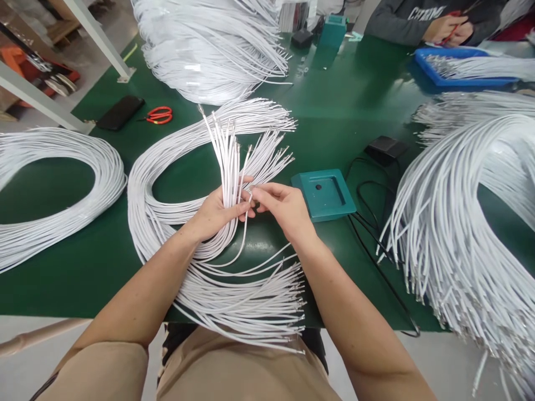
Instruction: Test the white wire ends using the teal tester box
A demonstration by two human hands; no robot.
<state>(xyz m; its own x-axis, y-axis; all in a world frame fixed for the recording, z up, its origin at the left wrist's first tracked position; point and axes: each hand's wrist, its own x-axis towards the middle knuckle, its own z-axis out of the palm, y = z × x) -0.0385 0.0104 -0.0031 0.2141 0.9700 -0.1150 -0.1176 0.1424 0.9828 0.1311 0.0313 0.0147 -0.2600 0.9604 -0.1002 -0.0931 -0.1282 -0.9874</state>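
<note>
My left hand point(219, 211) is closed around a bunch of white wires point(225, 161) whose metal-tipped ends fan upward. Close beside it, my right hand point(280, 206) pinches a single white wire at the edge of that bunch, its fingertips almost touching the left fingers. The held wires belong to a coiled bundle point(142, 189) that curves round on the left. More loose wire ends point(251, 301) lie spread at the table's front edge, below my hands. Just right of my right hand is a teal device point(328, 195) with a shallow recess.
Another wire coil point(100, 172) lies left, a large heap point(204, 50) behind, and a thick bundle point(451, 223) right. Red-handled scissors point(160, 115) and a black phone point(121, 112) rest at back left. Black cables point(376, 250) trail rightward. Across the table sits a person point(434, 22) near a blue tray point(426, 64).
</note>
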